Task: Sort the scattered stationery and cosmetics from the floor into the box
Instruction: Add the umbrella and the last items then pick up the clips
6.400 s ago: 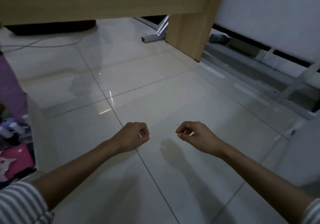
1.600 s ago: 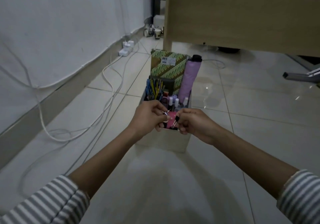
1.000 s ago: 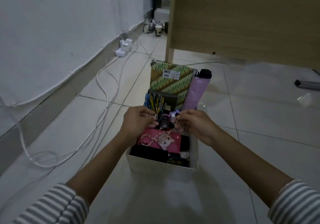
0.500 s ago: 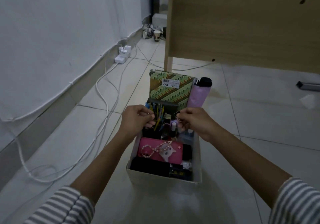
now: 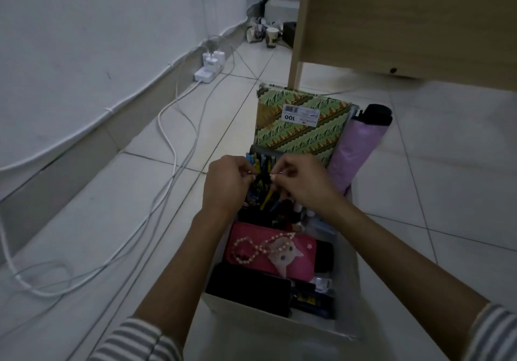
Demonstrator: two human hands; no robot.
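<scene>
while both hands hover over the far end of the box (image 5: pixel 265 321), the lot reads as follows.

item 1: left hand (image 5: pixel 226 186), fingers curled, thumb and forefinger pinching a small metal piece (image 5: pixel 249 174) (too small to name; a clip, perhaps).

item 2: right hand (image 5: pixel 306 186), curled likewise, pinching a second metal piece (image 5: pixel 275 174).

position: both pieces sit at the fingertips, near each other but apart, above the pen holder (image 5: pixel 264 152) at the box's far edge.

other contents: pink case (image 5: pixel 305 248) across the middle with a bead string (image 5: pixel 241 241) lying on it. a green patterned notebook (image 5: pixel 302 131) and purple umbrella (image 5: pixel 355 151) stand upright at the far edge, the umbrella in the far right corner.

risks, as judged: the pieces are tiny and held only by a fingertip pinch, so a loosened grip would likely drop one among the crowded pens, where it would be hard to find. a release too near the left edge could send one over the wall onto the floor (image 5: pixel 447 192). knuckles are close to the pen tips, and a careless dip may tilt or spill them.
</scene>
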